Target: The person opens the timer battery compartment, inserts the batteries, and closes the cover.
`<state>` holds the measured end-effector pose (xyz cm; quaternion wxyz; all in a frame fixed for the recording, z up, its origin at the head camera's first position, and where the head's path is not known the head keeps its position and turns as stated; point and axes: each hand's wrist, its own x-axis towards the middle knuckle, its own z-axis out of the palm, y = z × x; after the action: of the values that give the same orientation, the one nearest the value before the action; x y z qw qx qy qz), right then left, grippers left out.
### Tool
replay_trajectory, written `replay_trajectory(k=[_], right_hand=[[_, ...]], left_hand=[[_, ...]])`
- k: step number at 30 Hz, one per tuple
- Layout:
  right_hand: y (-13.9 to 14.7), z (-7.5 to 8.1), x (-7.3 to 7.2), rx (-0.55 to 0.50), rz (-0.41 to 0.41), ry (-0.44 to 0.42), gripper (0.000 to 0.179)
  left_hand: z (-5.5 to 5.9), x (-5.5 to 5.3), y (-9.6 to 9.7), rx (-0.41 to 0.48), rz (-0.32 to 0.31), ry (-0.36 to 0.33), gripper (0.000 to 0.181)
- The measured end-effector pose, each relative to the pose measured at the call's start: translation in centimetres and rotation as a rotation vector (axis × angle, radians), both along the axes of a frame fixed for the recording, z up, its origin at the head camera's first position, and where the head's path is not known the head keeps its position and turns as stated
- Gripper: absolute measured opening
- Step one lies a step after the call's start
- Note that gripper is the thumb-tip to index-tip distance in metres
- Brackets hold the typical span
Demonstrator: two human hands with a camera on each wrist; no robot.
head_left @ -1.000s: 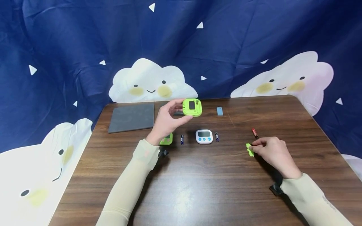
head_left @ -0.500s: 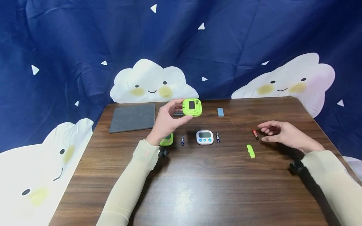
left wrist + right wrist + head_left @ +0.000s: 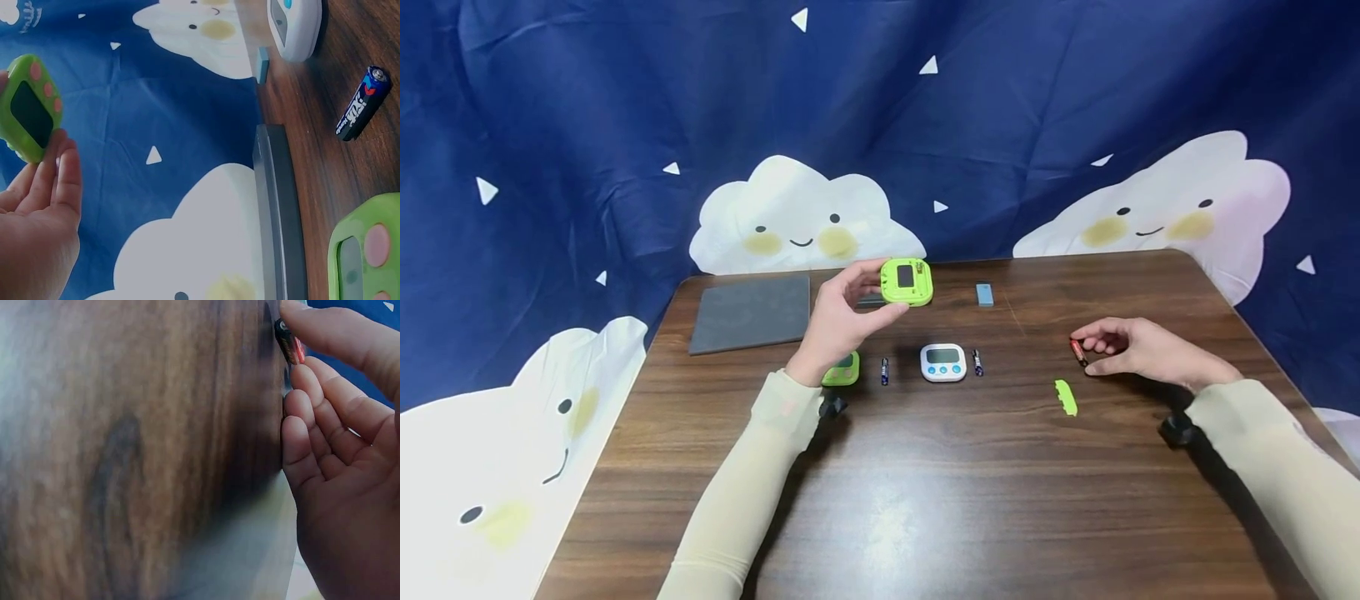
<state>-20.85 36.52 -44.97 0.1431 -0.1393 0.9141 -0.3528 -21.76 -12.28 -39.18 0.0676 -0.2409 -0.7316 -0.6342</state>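
Note:
My left hand [image 3: 835,321] holds a lime-green digital timer [image 3: 917,292] above the table, its back with an uncovered battery slot toward the head camera. The left wrist view shows that timer's [image 3: 34,112] dark screen and pink buttons. At the right, my right hand [image 3: 1138,354] pinches a red-and-black battery [image 3: 1078,352] between thumb and fingers, low at the tabletop. Its thumb and fingertips also flank the battery [image 3: 292,345] in the right wrist view. A lime-green battery cover [image 3: 1066,398] lies on the table just nearer than the right hand.
A white timer [image 3: 943,363] lies mid-table between two dark blue batteries [image 3: 884,372]. Another green timer [image 3: 842,372] is partly hidden behind the left wrist. Farther back are a dark grey flat panel [image 3: 751,313] and a small blue block [image 3: 984,295]. A curtain [image 3: 970,108] hangs behind the table.
My right hand has let go of the green cover on the table, moved back and right to the red battery, and taken hold of it. The left hand has hardly moved.

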Motion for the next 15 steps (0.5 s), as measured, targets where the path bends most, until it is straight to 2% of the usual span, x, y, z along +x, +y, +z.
replay_trajectory(k=[10,15], right_hand=[[-0.88,0.08,-0.37,0.035,-0.001,0.032,0.054],[-0.73,-0.11,-0.22,0.048,0.033,0.048,0.058]], left_hand=[[-0.01,0.12,-0.09,-0.009,-0.001,0.0,0.059],[-0.05,0.1,-0.09,-0.009,-0.003,-0.007,0.06]])
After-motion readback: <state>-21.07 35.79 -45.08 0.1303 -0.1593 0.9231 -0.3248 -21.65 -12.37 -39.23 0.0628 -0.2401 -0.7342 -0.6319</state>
